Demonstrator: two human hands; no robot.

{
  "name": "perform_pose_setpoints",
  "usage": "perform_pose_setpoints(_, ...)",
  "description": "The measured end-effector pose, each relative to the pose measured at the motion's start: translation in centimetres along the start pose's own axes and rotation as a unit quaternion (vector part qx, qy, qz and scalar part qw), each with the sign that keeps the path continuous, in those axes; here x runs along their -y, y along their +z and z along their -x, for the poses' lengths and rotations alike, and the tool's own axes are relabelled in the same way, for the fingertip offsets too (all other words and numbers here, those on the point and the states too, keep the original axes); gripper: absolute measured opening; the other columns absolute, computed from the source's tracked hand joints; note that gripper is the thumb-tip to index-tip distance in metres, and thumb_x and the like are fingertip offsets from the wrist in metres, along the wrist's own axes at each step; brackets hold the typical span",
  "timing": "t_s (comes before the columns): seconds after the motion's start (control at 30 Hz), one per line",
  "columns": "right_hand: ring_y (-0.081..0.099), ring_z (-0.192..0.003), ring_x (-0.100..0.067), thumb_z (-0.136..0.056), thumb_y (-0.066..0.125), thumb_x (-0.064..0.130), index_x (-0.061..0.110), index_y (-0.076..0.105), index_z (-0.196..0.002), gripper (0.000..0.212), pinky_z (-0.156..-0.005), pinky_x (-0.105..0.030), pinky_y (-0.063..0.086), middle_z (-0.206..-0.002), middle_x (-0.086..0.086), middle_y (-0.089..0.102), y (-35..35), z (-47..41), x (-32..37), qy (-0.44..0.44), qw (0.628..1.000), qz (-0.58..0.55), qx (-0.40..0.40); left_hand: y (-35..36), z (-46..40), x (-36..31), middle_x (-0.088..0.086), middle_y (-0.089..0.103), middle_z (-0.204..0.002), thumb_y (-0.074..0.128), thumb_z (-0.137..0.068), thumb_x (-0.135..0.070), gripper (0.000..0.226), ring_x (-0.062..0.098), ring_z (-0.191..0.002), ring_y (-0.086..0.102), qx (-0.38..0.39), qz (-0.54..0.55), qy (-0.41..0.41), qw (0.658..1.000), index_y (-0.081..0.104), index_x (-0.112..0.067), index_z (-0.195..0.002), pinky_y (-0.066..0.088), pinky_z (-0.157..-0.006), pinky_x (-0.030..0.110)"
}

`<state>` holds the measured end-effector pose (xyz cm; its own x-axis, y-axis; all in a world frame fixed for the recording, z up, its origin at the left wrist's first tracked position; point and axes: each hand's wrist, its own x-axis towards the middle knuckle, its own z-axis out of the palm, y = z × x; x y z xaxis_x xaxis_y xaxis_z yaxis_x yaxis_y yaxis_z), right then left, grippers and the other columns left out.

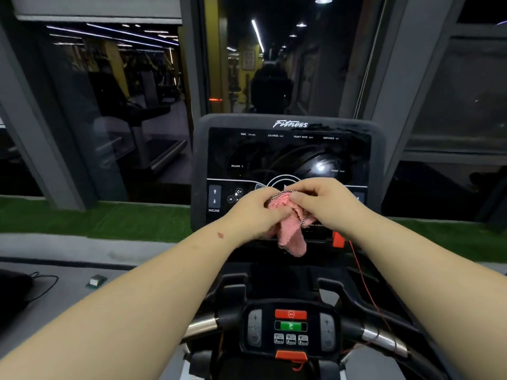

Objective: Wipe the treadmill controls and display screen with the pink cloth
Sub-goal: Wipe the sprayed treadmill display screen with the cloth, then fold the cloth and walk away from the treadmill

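Observation:
The pink cloth [290,234] is bunched between both hands in front of the lower part of the treadmill's black display screen [288,154]. My left hand [253,212] grips its left side with curled fingers. My right hand [321,200] pinches its top edge from the right. A loose end of the cloth hangs down below the hands. The lower control panel [290,329], with a red stop button, a green start button and speed keys, sits near the bottom of the view, below my forearms.
Incline arrows [214,197] sit at the console's left edge. A red safety cord [365,281] runs down on the right from an orange clip [338,239]. Silver handlebar grips [381,338] flank the lower panel. Windows and a green turf strip [96,218] lie beyond.

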<state>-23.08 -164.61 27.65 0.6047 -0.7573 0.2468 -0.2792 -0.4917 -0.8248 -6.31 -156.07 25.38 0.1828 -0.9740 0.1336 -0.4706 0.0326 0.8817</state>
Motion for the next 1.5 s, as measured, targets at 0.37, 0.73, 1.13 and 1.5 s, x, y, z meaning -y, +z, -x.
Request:
perform_pose_setpoints(0.37,0.058,-0.084,-0.025,-0.106,0.054,0.020,0.021,0.072,-0.097,0.020,-0.079,-0.041,0.047,-0.090,-0.009,0.066,-4.4,-5.2,-0.3,0.071,0.985,-0.135,-0.082,-9.2,-4.3,-0.5,0.006,0.076,-0.087,0.083,-0.084,-0.012,0.017,0.018,-0.074,0.073,0.073,-0.057,0.014,0.996,0.075,-0.019,-0.096,0.055,-0.066,0.027)
perform_pose_setpoints(0.73,0.071,-0.088,-0.018,-0.101,0.062,0.010,0.008,0.072,-0.113,0.016,-0.072,-0.028,0.055,-0.100,-0.009,0.075,-6.4,-6.6,1.5,0.092,0.972,-0.202,-0.083,-11.2,-7.8,-1.1,0.012,0.078,-0.100,0.059,-0.102,-0.011,0.015,0.026,-0.093,0.074,-0.005,0.215,-0.039,0.976,0.073,-0.009,-0.107,0.057,-0.087,0.043)
perform_pose_setpoints(1.13,0.062,-0.059,-0.024,-0.092,0.066,0.009,0.012,0.074,-0.091,0.008,-0.056,-0.035,0.049,-0.079,-0.008,0.071,-6.3,-11.1,-1.0,0.110,0.966,-0.122,-0.199,-10.0,-11.4,-1.4,0.011,0.071,-0.121,0.070,-0.090,-0.025,0.023,0.032,-0.117,0.063,-0.139,0.194,-0.119,0.964,0.071,-0.014,-0.110,0.044,-0.110,0.056)
perform_pose_setpoints(1.5,0.058,-0.078,-0.016,-0.092,0.073,0.009,0.019,0.067,-0.099,0.014,-0.062,-0.027,0.043,-0.095,-0.002,0.065,-8.6,-13.0,-3.1,0.093,0.969,-0.058,-0.223,-9.0,-13.6,-0.4,0.010,0.067,-0.116,0.062,-0.092,-0.001,0.033,0.030,-0.102,0.068,-0.178,0.169,-0.105,0.964,0.065,-0.030,-0.109,0.057,-0.080,0.047)
